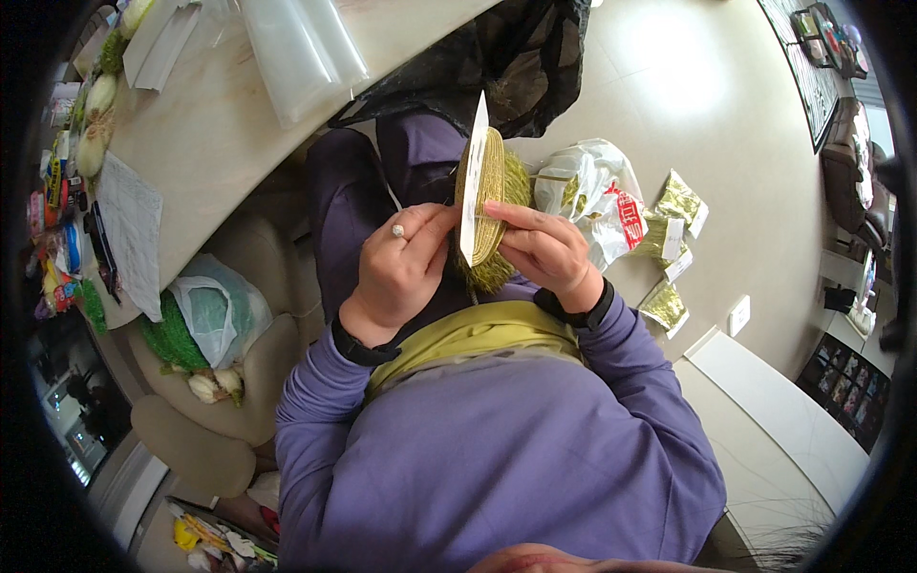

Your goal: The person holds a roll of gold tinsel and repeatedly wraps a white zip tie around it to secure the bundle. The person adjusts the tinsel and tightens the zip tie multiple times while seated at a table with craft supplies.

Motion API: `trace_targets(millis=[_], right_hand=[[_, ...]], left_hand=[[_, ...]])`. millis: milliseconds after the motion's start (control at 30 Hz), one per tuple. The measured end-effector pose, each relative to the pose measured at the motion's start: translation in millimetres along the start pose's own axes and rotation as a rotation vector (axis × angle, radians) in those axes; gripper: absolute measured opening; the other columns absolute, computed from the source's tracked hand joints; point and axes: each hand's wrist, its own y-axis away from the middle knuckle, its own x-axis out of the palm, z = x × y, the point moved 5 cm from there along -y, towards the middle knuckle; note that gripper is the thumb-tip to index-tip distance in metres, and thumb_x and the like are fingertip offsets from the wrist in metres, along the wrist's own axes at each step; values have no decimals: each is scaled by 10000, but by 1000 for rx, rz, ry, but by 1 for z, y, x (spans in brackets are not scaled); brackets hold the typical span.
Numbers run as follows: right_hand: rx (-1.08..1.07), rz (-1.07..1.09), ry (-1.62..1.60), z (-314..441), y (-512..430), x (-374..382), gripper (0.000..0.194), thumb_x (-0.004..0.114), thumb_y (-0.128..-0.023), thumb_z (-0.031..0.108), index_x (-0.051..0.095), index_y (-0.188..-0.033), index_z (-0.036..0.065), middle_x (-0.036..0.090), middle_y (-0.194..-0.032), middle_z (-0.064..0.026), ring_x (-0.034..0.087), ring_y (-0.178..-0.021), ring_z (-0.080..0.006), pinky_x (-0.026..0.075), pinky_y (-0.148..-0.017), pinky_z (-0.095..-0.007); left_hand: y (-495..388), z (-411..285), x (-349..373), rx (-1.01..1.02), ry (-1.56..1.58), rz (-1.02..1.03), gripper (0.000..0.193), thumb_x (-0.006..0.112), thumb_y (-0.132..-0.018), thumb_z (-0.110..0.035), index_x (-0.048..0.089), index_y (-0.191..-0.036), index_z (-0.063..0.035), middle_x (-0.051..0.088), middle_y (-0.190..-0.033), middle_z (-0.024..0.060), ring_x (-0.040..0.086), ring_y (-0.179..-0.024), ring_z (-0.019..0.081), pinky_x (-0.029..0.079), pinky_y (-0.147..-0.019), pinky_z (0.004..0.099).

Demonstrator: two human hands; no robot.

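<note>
Above my lap, both hands hold a hank of gold-green yarn or cord point(491, 190), its smooth strands lying in ridged oval bands. A fuzzy green fringe point(517, 186) spreads from its right side. A thin white card point(475, 172) stands nearly edge-on against its left side. My left hand point(405, 261), with a ring on one finger, pinches at the card's left edge; its fingertips are partly hidden there. My right hand point(548, 251) grips the hank from the right, index fingertip pressed on the gold strands and the other fingers curled beneath.
A black plastic bag point(530, 64) hangs open beyond my knees, beside the table point(208, 165) with clear plastic sheeting point(301, 57). On the floor at right are a white plastic bag point(587, 193) and several gold packets point(663, 304). A chair point(208, 422) at left bears a green-filled bag point(215, 308).
</note>
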Motion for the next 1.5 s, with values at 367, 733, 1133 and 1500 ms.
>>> trace_targets(millis=[367, 733, 1133, 1500], right_hand=[[-48, 201, 40, 1, -14, 29, 148, 736, -816, 89, 625, -900, 38, 674, -1224, -106, 688, -677, -226, 581, -595, -324], [-110, 397, 110, 3, -20, 54, 172, 620, -827, 119, 639, -953, 5, 631, -1254, -142, 699, -771, -233, 580, -645, -347], [-81, 471, 103, -1, -21, 68, 204, 599, -849, 118, 660, -1001, -3, 637, -1248, -123, 708, -765, -245, 586, -625, -356], [-75, 443, 55, -1, -19, 71, 157, 598, -850, 115, 660, -951, 13, 649, -1238, -120, 709, -756, -255, 588, -619, -358]], left_hand=[[-15, 5, -27, -96, 73, 118, 352, 584, -938, -86, 525, -1281, -30, 555, -1291, 254, 649, -1048, 414, 522, -903, 396], [-8, 55, -20, -487, 254, 425, 117, 719, -815, -58, 743, -911, 4, 710, -921, 173, 682, -873, 273, 524, -787, 349], [1, 79, -12, -472, 226, 436, 132, 746, -799, -73, 744, -913, -5, 713, -855, 147, 686, -813, 260, 523, -748, 339], [0, 81, -7, -386, 175, 490, 144, 725, -755, -59, 725, -884, 5, 695, -830, 180, 659, -808, 325, 514, -753, 383]])
